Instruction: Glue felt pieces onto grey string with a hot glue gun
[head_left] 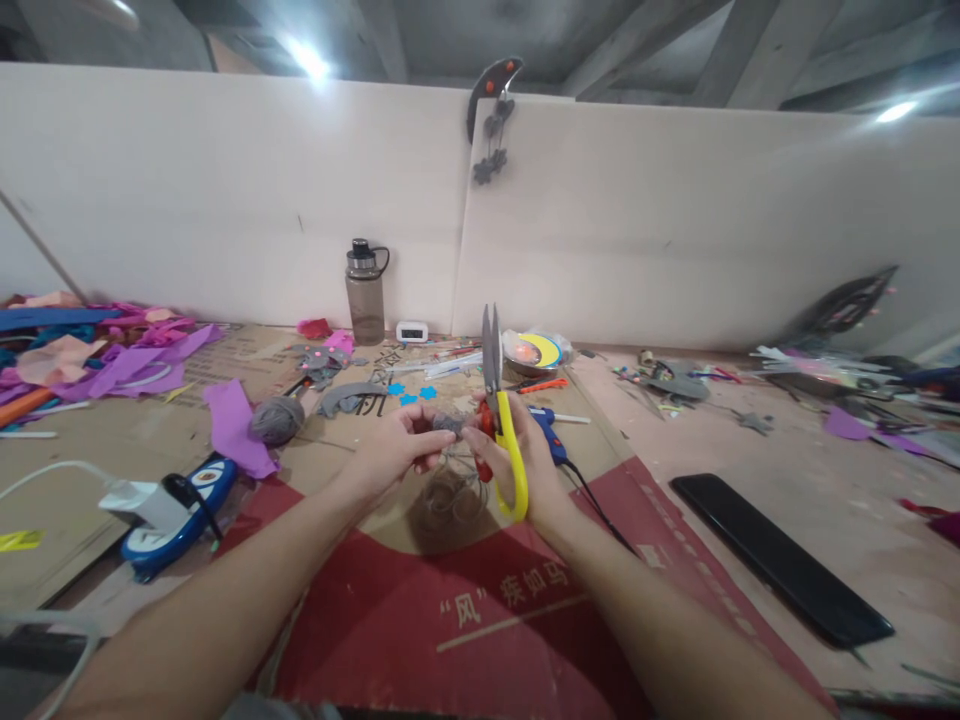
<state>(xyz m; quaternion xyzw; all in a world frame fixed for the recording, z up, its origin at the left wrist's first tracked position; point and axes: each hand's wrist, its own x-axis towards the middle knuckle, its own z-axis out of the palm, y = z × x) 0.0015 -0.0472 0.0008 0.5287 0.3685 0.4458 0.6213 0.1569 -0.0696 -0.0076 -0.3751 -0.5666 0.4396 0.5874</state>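
My left hand (pixel 401 445) pinches a small dark grey piece (pixel 448 424), fuzzy like felt or yarn, between thumb and fingers. Its exact shape is mostly hidden by the fingertips. Scissors (pixel 512 465) with a yellow and red handle are held in my right hand (pixel 536 450), blades pointing up and away. The right thumb and fingertips also meet the grey piece from its right side. Below both hands, loose loops of grey yarn (pixel 450 500) lie on the printed cardboard (pixel 360 620).
Blue flower cutouts (pixel 427 392) and a grey yarn ball (pixel 277 420) lie beyond my hands. A blue glue gun (pixel 553 440) rests right of them. A power strip (pixel 214 480) is left, a black slab-like device (pixel 780 560) right. A bottle (pixel 366 300) stands by the wall.
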